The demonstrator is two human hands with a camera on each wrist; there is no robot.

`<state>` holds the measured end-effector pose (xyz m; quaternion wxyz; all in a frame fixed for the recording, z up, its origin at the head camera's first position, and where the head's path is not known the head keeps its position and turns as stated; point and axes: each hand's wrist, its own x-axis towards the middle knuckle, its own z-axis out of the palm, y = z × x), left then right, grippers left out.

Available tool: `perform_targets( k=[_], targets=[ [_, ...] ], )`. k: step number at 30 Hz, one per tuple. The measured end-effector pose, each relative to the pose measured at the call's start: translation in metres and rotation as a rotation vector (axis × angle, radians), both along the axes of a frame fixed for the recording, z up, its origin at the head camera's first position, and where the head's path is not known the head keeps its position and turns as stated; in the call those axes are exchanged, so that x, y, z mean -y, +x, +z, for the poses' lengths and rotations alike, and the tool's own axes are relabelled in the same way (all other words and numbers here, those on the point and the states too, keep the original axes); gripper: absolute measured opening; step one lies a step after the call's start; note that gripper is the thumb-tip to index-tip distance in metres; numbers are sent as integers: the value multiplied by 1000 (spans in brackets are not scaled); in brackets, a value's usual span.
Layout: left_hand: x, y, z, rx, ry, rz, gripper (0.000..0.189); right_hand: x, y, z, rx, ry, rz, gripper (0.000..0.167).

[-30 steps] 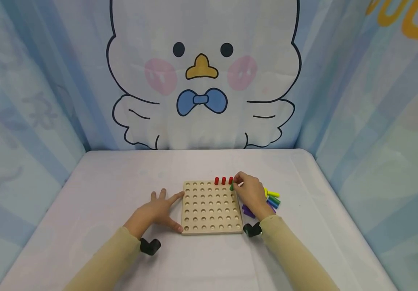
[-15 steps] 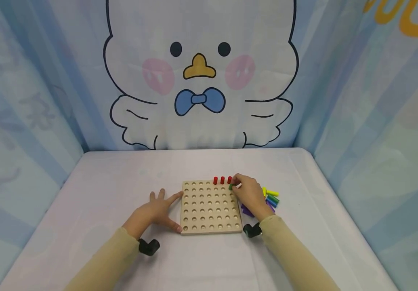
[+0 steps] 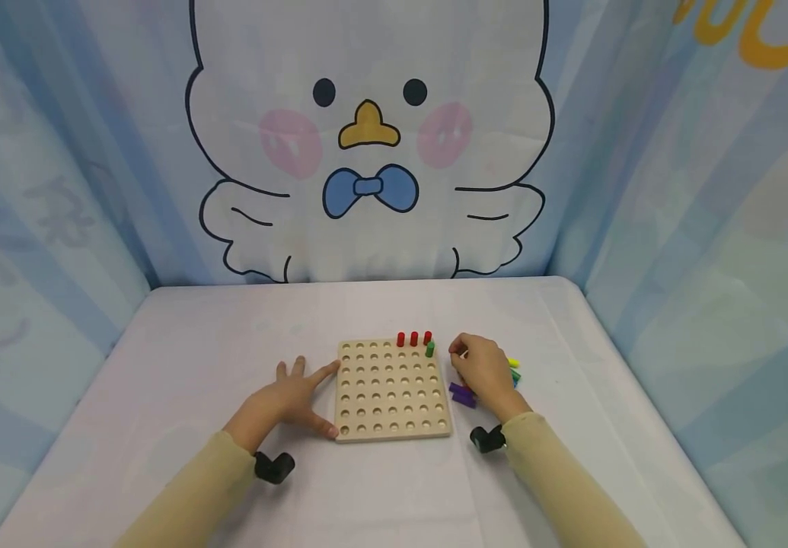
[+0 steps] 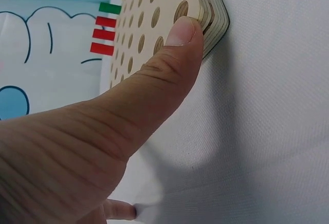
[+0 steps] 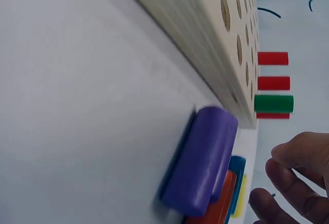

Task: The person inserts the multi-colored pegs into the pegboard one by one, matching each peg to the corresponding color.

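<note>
A square wooden pegboard (image 3: 390, 390) with rows of round holes lies flat on the table. Spread along its left edge, my left hand (image 3: 282, 402) touches the board with thumb and index finger; the thumb (image 4: 182, 41) rests at a corner in the left wrist view. Three red pegs (image 3: 414, 339) stand in the back row toward the right. One green peg (image 3: 430, 349) stands in front of the rightmost red one. My right hand (image 3: 488, 374) hovers right of the board with loosely bent fingers and nothing visible between them. Beneath it lie loose pegs, including purple pegs (image 5: 200, 160).
Yellow (image 3: 513, 363), green, blue and orange-red pegs lie partly hidden under the right hand. A white cloth covers the table (image 3: 394, 495). Behind it hangs a curtain (image 3: 366, 243) printed with a cartoon bird. Each wrist carries a small black camera (image 3: 274, 467).
My right hand has let go of the green peg, which stands in the board, and has moved right over the loose pegs. The left hand keeps its place at the board's edge.
</note>
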<state>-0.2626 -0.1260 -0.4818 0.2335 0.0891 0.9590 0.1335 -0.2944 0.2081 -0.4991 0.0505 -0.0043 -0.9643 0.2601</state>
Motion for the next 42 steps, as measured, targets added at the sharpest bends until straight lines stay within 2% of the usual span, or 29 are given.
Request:
perform_targets(
  k=[7,21,26,35,42],
  targets=[
    [0,-1,-2,2,17,4,123,-23,7,-1,23,56,-38,8],
    [-1,-1,-5,6,10,13,123,-67,23,-3,40,94,-73,9],
    [0,-1,-5,7,8,15,123,-73,25,-4,49,75,-72,10],
    [1,1,-3,4,21,15,124,-77,25,-11,60,34,-91,22],
    [2,-1,-4,8,19,11,124,-74,24,-12,75,9,-116,24]
  ],
)
